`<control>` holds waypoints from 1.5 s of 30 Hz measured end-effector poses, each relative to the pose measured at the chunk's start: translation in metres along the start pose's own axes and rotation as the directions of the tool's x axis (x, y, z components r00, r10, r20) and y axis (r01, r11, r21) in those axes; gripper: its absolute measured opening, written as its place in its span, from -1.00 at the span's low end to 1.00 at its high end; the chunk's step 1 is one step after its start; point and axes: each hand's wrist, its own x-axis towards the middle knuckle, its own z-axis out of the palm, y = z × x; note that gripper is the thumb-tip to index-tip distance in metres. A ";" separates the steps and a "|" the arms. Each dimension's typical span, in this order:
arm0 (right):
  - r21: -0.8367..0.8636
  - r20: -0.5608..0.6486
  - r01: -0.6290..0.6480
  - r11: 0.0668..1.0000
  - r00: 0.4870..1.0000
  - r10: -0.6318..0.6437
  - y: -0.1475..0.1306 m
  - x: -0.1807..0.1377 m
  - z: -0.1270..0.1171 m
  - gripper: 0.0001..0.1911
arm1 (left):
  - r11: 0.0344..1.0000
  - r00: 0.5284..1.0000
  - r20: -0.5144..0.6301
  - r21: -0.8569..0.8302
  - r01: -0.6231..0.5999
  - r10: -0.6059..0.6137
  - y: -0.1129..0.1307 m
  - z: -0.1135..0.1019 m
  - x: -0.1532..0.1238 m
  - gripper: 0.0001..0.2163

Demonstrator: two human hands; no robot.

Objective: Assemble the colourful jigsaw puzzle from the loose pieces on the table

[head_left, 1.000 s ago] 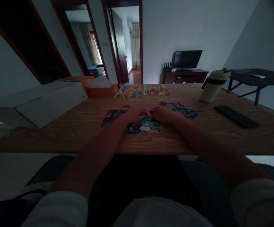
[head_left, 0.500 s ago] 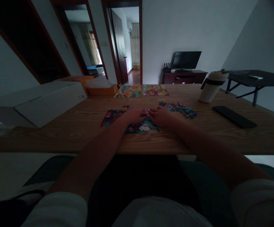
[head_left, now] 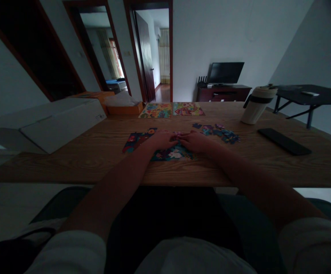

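We're resting part-bent left hand (head_left: 163, 140), right hand (head_left: 194, 141) on puzzle (head_left: 175, 154) | grip: can't tell | pieces (head_left: 225, 134) lying rightward, nearer right hand

A colourful, part-built jigsaw (head_left: 173, 154) lies flat near loose pieces (head_left: 226, 135).

This looks like a home — a living or dining room. A flat black television (head_left: 227, 72) stands on a low, dark reddish-brown cabinet (head_left: 225, 93) against a plain pale wall (head_left: 211, 34). Through one dark-framed doorway, past an open dark wooden door (head_left: 146, 57), hangs a long pale curtain (head_left: 164, 57); through another shows what seems a bed with a blue cover (head_left: 115, 82). A flat, colourful jigsaw puzzle (head_left: 171, 154) lies on the wood-grained brown table (head_left: 82, 163) — domestic pastime rather than workshop stock.
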 end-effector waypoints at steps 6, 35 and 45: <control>0.417 -0.472 -0.230 0.879 0.772 0.426 0.055 -0.021 -0.044 -0.50 | 1.000 0.994 0.109 -0.002 0.013 -0.013 0.010 -0.001 -0.002 -0.41; -0.028 0.061 -0.495 0.869 0.867 0.495 0.074 -0.040 -0.032 -0.52 | 0.971 0.989 0.035 -0.188 0.151 -0.147 -0.010 -0.012 -0.006 -0.48; 0.121 0.088 -0.522 0.844 0.853 0.515 0.099 -0.043 -0.028 -0.62 | 0.958 0.985 -0.018 -0.237 0.163 -0.172 -0.027 -0.004 0.000 -0.44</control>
